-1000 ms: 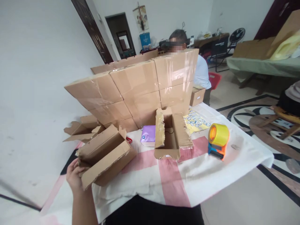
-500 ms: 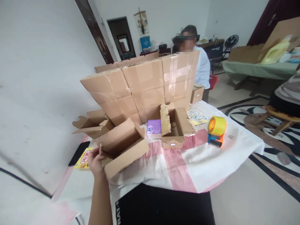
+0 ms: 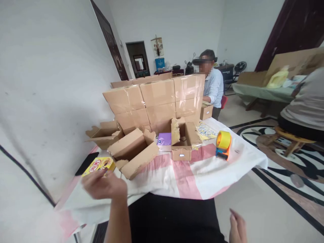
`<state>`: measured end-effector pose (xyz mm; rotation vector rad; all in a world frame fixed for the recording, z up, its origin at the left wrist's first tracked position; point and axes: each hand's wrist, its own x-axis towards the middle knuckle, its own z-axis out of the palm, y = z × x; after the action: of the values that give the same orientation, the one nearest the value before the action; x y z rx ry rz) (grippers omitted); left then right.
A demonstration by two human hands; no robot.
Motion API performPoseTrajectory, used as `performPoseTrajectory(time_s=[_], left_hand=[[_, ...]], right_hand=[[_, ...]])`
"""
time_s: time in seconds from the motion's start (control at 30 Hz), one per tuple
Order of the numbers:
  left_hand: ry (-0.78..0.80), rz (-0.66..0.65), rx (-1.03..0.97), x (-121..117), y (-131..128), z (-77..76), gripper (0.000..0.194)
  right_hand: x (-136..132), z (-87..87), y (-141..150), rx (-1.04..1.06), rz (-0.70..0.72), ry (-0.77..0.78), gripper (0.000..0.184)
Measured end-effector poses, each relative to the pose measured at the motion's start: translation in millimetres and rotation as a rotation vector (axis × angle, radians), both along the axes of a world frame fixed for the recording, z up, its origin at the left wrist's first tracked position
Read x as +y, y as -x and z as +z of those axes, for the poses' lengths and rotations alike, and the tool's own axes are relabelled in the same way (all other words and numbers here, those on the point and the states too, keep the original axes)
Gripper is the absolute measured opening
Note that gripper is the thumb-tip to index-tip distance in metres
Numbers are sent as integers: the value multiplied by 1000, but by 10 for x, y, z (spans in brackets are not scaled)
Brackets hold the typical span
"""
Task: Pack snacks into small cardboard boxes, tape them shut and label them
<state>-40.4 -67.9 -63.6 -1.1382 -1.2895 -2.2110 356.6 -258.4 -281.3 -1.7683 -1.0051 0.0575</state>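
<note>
My left hand (image 3: 105,185) is just in front of a yellow printed box (image 3: 101,165) at the table's left. Its fingers look curled but are smeared by motion; whether it touches the box is unclear. Beside it, an opened cardboard box (image 3: 141,161) lies tilted on the cloth, apart from the hand. My right hand (image 3: 238,226) is at the lower right edge, off the table, fingers stretched out and nothing seen in them. A purple-and-white pack (image 3: 164,140) stands between the tilted carton and another open carton (image 3: 181,154) with torn flaps.
Taped cardboard boxes (image 3: 157,91) form a wall along the back. A yellow-and-orange tape dispenser (image 3: 223,145) stands right on the pink-and-white cloth (image 3: 205,179). Another open carton (image 3: 103,136) is at left. A person (image 3: 215,84) sits behind; another sits at right.
My left hand has let go of the tilted carton and moved down towards me. More of the yellow box shows. My right hand has come into view. The camera view has shifted.
</note>
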Motion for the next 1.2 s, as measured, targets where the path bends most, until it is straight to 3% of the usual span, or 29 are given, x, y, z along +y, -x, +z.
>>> performPoseTrajectory(time_s=[0.07,0.13,0.2,0.3,0.37,0.47,0.53,0.63,0.73,0.83,1.0,1.1,1.2], left_hand=[[147,-186,180,-44,-470,-61,17],[340,-352,281,78,-943,-183,22],[491,-462,337,318,-1305,-333,37],[674,-557,424,722,-1567,-524,56],[783,-590,464,944,-1619,-598,60],[910,-577,438,1211,-1661,-631,53],[973,-539,368,1384,-1691,-606,43],[1041,-472,212,1642,-1701,-511,43],[1050,-468,47,1759,-1669,-402,45],[970,-534,-67,1540,-1693,-344,44],[680,-533,-135,571,-1944,-258,60],[359,-346,41,78,-2043,-61,71],[155,-258,339,-192,-2030,202,75]], right_hand=[[367,340,-145,-40,-35,-116,44],[748,825,-157,-146,40,-286,45],[1123,1313,-21,-263,259,-358,44],[1634,1802,323,-367,637,-225,54],[1923,1926,533,-366,705,-123,66],[2231,1917,698,-284,606,-53,72],[2320,1867,700,-218,529,-53,65],[2257,1818,610,-199,460,-104,42],[2013,1851,524,-279,509,-110,32],[1741,1964,497,-352,618,-34,39],[1554,2255,446,-295,593,-78,41],[1535,2464,419,-163,583,-95,51],[1504,2651,452,49,758,-108,73]])
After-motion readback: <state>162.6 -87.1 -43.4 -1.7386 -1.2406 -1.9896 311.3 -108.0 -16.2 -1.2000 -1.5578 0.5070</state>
